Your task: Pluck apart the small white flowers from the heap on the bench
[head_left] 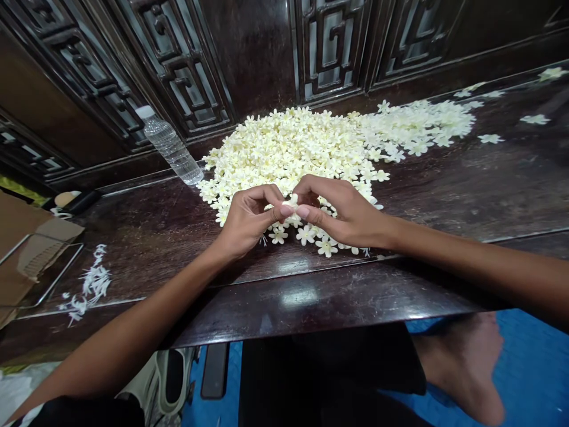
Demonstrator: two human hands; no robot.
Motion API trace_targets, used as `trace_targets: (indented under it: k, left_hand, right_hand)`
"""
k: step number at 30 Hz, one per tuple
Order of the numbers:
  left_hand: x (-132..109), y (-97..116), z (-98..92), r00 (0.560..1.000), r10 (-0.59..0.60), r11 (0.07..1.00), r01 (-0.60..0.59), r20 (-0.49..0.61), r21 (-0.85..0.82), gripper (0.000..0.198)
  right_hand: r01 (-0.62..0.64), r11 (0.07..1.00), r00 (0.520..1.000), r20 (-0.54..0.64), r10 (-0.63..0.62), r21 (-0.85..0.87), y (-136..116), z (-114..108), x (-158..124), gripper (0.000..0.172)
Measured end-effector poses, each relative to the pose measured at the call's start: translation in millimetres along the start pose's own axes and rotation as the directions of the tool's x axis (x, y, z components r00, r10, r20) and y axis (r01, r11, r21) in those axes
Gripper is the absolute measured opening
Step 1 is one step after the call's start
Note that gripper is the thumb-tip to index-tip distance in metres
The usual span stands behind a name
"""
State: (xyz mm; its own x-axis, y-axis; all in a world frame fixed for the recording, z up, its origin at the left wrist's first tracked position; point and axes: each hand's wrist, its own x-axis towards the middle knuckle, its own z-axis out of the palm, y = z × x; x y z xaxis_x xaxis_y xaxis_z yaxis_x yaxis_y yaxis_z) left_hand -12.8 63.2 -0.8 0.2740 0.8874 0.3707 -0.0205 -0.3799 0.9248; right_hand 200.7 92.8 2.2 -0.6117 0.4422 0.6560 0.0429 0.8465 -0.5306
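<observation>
A large heap of small cream-white flowers (306, 142) lies on a dark wooden table (444, 190). My left hand (246, 219) and my right hand (342, 210) meet at the heap's near edge, fingertips pressed together. Both pinch one white flower (291, 201) between thumbs and forefingers. Loose flowers (320, 240) lie just under my hands.
A clear plastic water bottle (171, 147) leans at the back left against carved dark wood panels (186, 65). A small pile of white scraps (91, 284) sits at the table's left. Stray flowers (489, 138) dot the far right. Cardboard (26, 249) lies left; blue floor (533, 367) shows below.
</observation>
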Motion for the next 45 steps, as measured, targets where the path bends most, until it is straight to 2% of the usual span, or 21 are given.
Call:
trace_targets:
  k: [3,5,7,12,14,16,18,20,22,23,25,27,32,36,40,45]
  left_hand:
    - [-2,4,-1.0,0.985,0.161,0.959,-0.170,0.059,0.225,0.029]
    - [-3,6,-1.6,0.959,0.261,0.883,-0.283,0.110,0.375,0.025]
    - [-3,8,-2.5,0.936,0.310,0.785,-0.350,0.165,0.511,0.021]
    - [-3,9,-5.2,0.896,0.382,0.620,-0.431,0.228,0.656,0.015]
    - [-3,10,-5.6,0.882,0.412,0.573,-0.446,0.228,0.687,0.014]
    - [-3,12,-5.2,0.883,0.423,0.554,-0.429,0.203,0.713,0.016]
    - [-3,13,-3.6,0.905,0.405,0.612,-0.375,0.131,0.696,0.020]
    - [-3,12,-0.8,0.945,0.328,0.763,-0.272,0.012,0.586,0.024]
    - [-4,9,2.9,0.984,0.147,0.935,-0.106,-0.098,0.337,0.027]
    - [-5,7,4.8,0.993,0.026,0.985,-0.006,-0.118,0.170,0.028]
    - [-6,3,8.3,0.979,-0.186,0.975,0.174,-0.081,-0.140,0.029]
    - [-7,1,10.9,0.958,-0.284,0.916,0.260,-0.035,-0.306,0.029]
    - [-8,6,14.1,0.963,-0.269,0.907,0.244,-0.028,-0.343,0.033]
    - [-11,5,18.2,0.967,-0.255,0.913,0.233,-0.023,-0.334,0.034]
    - [-15,1,23.4,0.976,-0.207,0.941,0.177,-0.075,-0.288,0.033]
    - [-19,0,27.0,0.982,-0.104,0.989,0.086,-0.159,-0.120,0.032]
  right_hand:
    - [-0.110,0.994,0.991,0.075,0.112,-0.024,0,-2,-1,0.041]
    - [-0.143,0.987,0.985,0.092,0.149,-0.072,2,-3,-2,0.047]
    - [-0.138,0.982,0.985,0.090,0.150,-0.127,2,-4,-2,0.048]
    - [-0.129,0.973,0.985,0.091,0.148,-0.194,-1,-4,1,0.044]
    - [-0.179,0.972,0.978,0.076,0.192,-0.152,-4,-4,2,0.043]
    - [-0.240,0.970,0.968,0.067,0.242,-0.037,-5,-4,3,0.043]
    - [-0.273,0.956,0.961,0.085,0.264,0.108,-4,-3,2,0.043]
    - [-0.230,0.957,0.973,0.055,0.223,0.176,-1,-2,0,0.038]
    - [-0.130,0.983,0.991,-0.025,0.135,0.126,3,0,-2,0.026]
    - [-0.081,0.994,0.994,-0.061,0.085,0.072,5,1,-3,0.023]
    - [-0.015,0.999,0.996,-0.090,0.012,-0.032,9,3,-5,0.027]
    - [0.007,0.995,0.996,-0.088,-0.016,-0.104,10,3,-5,0.028]
    - [0.074,0.962,0.992,-0.080,-0.098,-0.264,8,1,-4,0.030]
    - [0.121,0.942,0.990,-0.028,-0.136,-0.313,4,2,-4,0.036]
    - [0.060,0.952,0.998,0.012,-0.059,-0.299,-3,5,-6,0.034]
    - [0.017,0.952,0.999,0.044,-0.004,-0.307,-10,6,-8,0.028]
